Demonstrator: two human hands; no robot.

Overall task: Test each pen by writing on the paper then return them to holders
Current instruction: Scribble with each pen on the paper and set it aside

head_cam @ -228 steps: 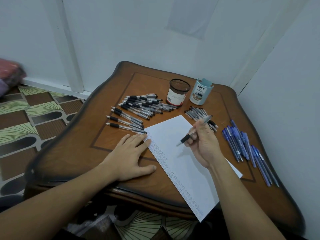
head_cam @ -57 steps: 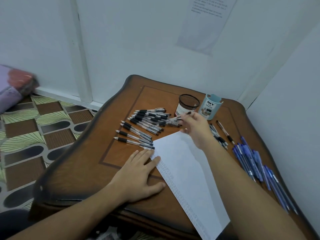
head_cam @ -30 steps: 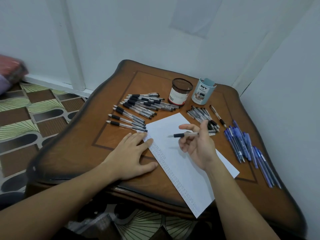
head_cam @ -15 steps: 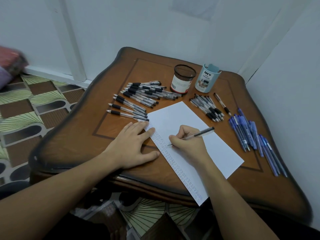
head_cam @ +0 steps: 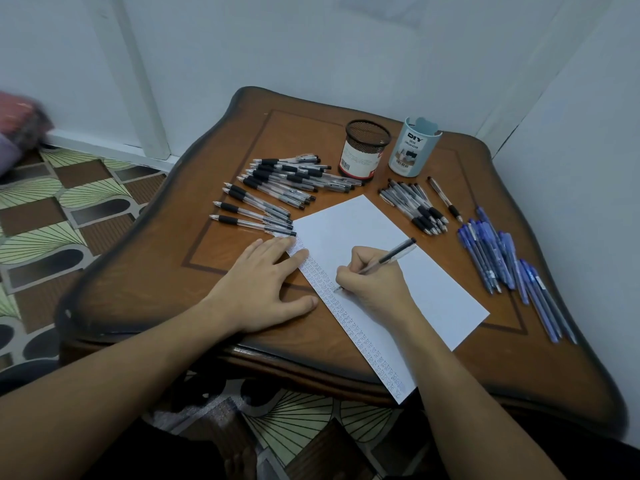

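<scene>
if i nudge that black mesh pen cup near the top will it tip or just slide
No pens show in the black mesh cup, so it is probably light; a push near its rim could tip it. On the polished wooden table a low push would more likely slide it.

A fresh pen [head_cam: 391,257] fetched from the pile [head_cam: 294,178], right grip [head_cam: 375,284] now writing on paper [head_cam: 346,223], previous pen [head_cam: 444,199] laid aside

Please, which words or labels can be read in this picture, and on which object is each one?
"DIY": on the pale blue holder.
Print beneath it: too small.
Label on the mesh holder: barcode, print too blurred.
Marks along the paper edge: unreadable.
</scene>
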